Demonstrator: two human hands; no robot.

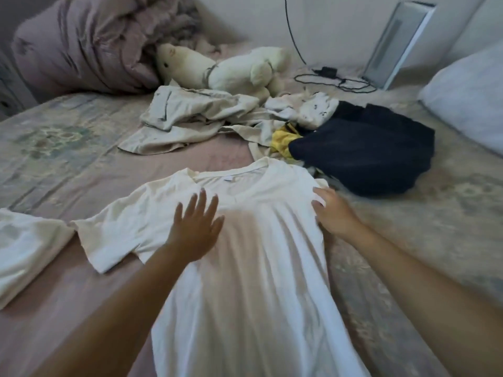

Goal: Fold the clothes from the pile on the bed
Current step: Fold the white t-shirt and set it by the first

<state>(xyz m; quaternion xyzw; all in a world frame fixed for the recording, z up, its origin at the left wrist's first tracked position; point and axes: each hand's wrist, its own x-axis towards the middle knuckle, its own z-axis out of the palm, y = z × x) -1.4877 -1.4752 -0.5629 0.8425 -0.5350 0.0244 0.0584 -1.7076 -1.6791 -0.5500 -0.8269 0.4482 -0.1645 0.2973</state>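
A white T-shirt (261, 254) lies spread flat on the bed (68, 164), collar toward the far edge. The left hand (197, 229) rests flat on its chest with fingers straight; the right hand (330, 210) grips the shirt's right shoulder. Beyond the collar sits a pile of clothes (272, 123), and a folded white garment (24, 248) lies near the left edge.

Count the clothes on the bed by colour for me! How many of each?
White: 3, the T-shirt under the hands, a folded one at the left edge, a printed one in the pile.
Beige: 1.
Yellow: 1.
Navy: 1.
Total: 6 that I can tell apart.
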